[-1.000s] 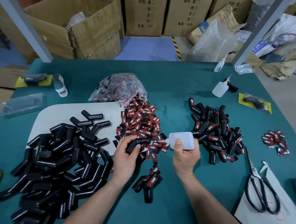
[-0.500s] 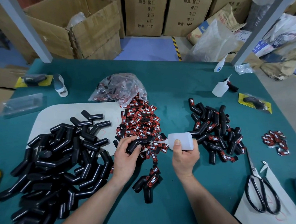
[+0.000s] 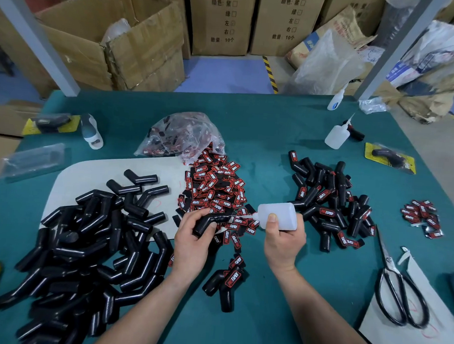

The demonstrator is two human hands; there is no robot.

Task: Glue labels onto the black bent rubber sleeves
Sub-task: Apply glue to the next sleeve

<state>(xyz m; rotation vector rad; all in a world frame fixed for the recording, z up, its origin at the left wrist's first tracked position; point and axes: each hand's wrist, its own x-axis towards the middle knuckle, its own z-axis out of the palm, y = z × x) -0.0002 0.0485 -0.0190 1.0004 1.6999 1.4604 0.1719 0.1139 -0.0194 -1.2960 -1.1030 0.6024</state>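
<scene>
I see L hand gripping one black bent sleeve over the near edge of the label pile, mid-table. R hand is wrapped round the glue bottle, held sideways w/ nozzle tip at the sleeve's upper leg (touching or not, can't tell). Unlabeled heap sits left, partly on a white sheet; labeled heap right, scissors far right.
</scene>
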